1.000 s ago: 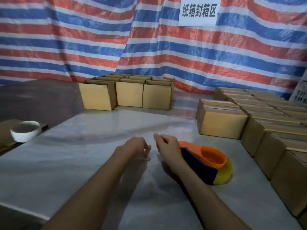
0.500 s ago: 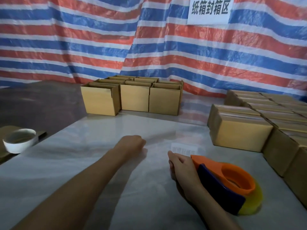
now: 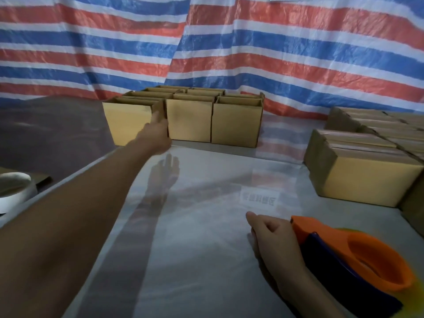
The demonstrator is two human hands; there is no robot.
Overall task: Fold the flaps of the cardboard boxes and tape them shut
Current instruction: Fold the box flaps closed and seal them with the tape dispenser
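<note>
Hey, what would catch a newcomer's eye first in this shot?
A red, white and blue striped tarp fills the background. Before it, the left hand reaches to the open cardboard boxes at the far edge of the table; the right hand lies beside an orange and blue tape dispenser, near right.

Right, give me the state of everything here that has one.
Back boxes, flaps open, untaped.
Right boxes, flaps folded shut; tape unclear.
Tape dispenser, lying on the table.
Left hand, at the left box corner, fingers hidden.
Right hand, resting beside the dispenser, fingers loosely curled.
White bowl, upright.
</note>
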